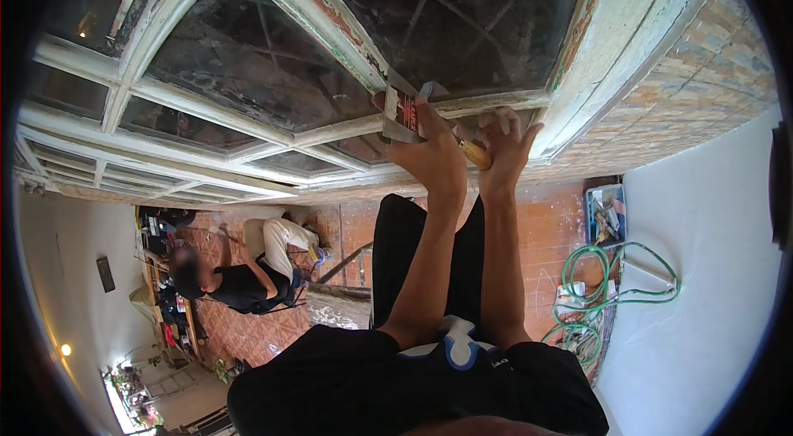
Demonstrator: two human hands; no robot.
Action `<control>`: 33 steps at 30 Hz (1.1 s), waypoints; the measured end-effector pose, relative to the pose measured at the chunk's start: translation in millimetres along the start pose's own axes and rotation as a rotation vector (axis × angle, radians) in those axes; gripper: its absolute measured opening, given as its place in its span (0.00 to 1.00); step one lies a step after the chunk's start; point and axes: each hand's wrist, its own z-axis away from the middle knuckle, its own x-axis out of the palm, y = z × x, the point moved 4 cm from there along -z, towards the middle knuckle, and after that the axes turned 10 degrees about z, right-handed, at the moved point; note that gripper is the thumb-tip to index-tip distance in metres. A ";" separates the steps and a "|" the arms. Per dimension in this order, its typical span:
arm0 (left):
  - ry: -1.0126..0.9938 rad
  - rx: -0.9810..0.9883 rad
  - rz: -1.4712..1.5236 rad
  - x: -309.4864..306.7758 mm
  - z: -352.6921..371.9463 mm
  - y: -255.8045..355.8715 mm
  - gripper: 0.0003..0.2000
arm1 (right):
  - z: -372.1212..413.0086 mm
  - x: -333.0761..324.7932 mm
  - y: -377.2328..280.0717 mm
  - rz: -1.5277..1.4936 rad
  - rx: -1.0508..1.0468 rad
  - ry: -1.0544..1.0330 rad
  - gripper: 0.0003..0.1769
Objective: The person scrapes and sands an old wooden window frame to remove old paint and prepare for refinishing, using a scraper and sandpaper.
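My left hand is closed around a flat metal tool with a red label, held against the bars of a white-painted window frame. A yellowish wooden handle sticks out between my hands; whether it belongs to the same tool is unclear. My right hand is beside that handle, its fingers apart and slightly bent near the lower bar of the frame. The paint on the frame is worn, with red and green patches. Dark glass fills the panes.
A person in a black shirt sits at the left near a cluttered table. At the right, a green hose lies coiled on the tiled floor, below a blue bin of items. Stone-patterned wall borders the window.
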 end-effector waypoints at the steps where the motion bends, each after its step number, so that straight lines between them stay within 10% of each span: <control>1: -0.017 -0.025 0.009 -0.5 -1.3 1.6 0.18 | -1.4 -6.8 -0.8 -0.118 0.012 0.022 0.35; 7: 0.024 -0.011 -0.025 -2.3 -4.1 -0.6 0.20 | 0.6 -18.7 6.0 -0.298 0.006 0.048 0.37; 8: 0.032 -0.037 -0.029 1.0 -2.9 2.5 0.20 | -4.7 -18.9 24.9 -0.297 -0.040 -0.260 0.38; 11: -0.016 -0.078 0.027 -1.9 -4.6 1.0 0.19 | 1.0 -41.6 0.7 -0.390 -0.025 0.054 0.38; 33: 0.025 -0.133 0.101 -8.3 -5.0 -12.0 0.14 | 8.0 -65.6 -31.4 -0.244 -0.158 -0.070 0.30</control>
